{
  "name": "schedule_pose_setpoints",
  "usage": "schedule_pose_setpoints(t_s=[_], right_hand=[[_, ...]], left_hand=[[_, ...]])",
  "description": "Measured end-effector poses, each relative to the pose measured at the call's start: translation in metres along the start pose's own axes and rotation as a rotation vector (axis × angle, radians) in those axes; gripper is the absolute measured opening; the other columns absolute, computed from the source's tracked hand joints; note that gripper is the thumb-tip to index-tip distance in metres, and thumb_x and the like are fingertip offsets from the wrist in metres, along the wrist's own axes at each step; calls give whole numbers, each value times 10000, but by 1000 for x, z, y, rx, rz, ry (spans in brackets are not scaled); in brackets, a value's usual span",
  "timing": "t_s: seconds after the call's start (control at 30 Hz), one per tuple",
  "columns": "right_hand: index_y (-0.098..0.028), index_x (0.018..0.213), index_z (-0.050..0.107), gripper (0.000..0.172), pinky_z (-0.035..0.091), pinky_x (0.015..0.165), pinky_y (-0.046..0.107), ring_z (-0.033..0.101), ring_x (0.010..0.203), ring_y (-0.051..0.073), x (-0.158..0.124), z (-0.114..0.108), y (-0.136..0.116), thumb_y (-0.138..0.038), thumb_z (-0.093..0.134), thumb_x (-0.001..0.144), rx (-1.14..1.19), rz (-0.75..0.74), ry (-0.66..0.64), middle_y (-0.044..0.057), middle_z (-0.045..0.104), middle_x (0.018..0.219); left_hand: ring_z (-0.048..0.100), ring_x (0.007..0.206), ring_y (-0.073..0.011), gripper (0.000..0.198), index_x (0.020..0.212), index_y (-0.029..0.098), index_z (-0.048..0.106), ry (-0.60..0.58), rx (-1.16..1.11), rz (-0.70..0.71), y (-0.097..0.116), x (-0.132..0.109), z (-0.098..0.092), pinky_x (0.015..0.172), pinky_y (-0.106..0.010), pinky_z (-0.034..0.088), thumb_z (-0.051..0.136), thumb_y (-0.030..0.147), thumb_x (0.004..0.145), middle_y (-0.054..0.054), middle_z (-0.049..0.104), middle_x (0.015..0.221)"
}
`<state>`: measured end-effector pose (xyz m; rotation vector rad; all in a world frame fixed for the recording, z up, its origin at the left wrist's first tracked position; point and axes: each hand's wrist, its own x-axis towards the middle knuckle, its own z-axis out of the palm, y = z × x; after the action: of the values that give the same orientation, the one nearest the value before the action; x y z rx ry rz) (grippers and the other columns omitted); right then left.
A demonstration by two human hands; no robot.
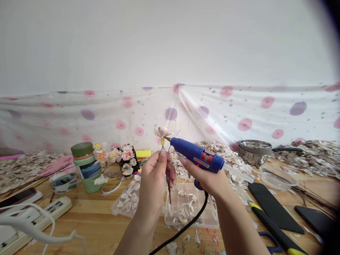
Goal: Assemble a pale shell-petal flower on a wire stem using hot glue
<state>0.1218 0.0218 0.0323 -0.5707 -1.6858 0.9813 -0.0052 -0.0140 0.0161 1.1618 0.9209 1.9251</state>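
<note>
My left hand point(156, 173) pinches the stem of a pale handmade flower point(162, 133), held upright in the middle of the view with a yellow base under its petals. My right hand point(205, 179) is wrapped round a blue hot glue gun point(195, 153). Its nozzle points left and meets or nearly meets the underside of the flower; I cannot tell which. A clear glue stick point(237, 172) sticks out of the gun's back, and a black cord hangs from its grip. Below my hands lies a clear compartment box point(192, 212) with loose petals in it.
Finished flowers point(126, 156) and a green jar point(86, 168) stand at the left, near a power strip point(53, 212). Piles of petals point(316, 156) lie along the back. To the right are metal bowls point(255, 152), a clear lid point(278, 178), a black-yellow tool point(276, 228) and scissors point(271, 242).
</note>
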Motion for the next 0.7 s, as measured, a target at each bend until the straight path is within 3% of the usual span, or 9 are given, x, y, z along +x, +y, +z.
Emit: schedule_pose_setpoints(t_s=[0.33, 0.7], right_hand=[[-214, 566, 437, 360, 263, 350, 228, 328, 405, 61, 1, 0, 0, -364, 736, 698, 21, 109, 45, -71, 357, 480], [-210, 587, 454, 331, 227, 382, 236, 304, 430, 60, -4, 6, -8, -367, 724, 699, 54, 102, 128, -72, 351, 497]], left_hand=[[411, 348, -63, 432, 683, 168, 508, 17, -25, -18, 3, 1, 5, 343, -139, 301, 649, 553, 818, 46, 486, 422], [402, 345, -65, 436, 692, 168, 504, 36, -41, -45, 2, 0, 6, 342, -146, 289, 645, 562, 811, 45, 478, 417]])
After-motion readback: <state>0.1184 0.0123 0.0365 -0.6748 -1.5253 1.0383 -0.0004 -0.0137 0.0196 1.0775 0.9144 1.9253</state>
